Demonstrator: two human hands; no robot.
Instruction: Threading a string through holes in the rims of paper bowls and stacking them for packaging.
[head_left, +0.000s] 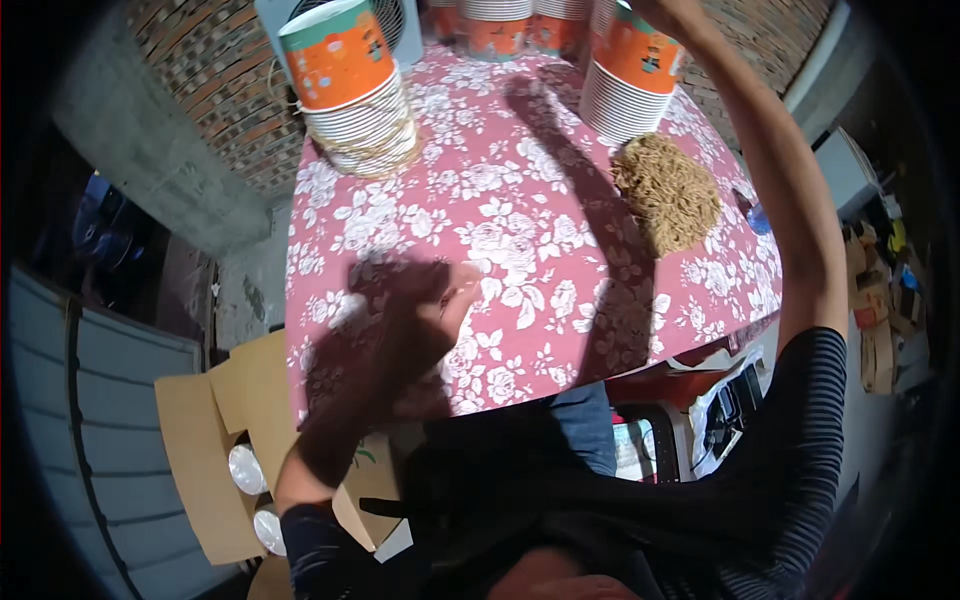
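"Pink, white-flowered tablecloth (pixel 530 360) covers the table. What's nearest on it?"

"The bare left hand (pixel 450 308) is left of centre, loosely open and seemingly empty. Beyond, right of centre, lies a tan heap of thin, curly strands (pixel 668 195)."

"And the cups?"

"One banded stack of orange, green and white paper cups (pixel 345 72) stands upper left; a similar unbanded paper-cup stack (pixel 630 88) stands upper right, just behind the heap."

"The right hand (pixel 668 10)?"

"At the top edge, by that stack's top; I can't tell whether it grips. I'd hold lightly, since paper likely crumples."
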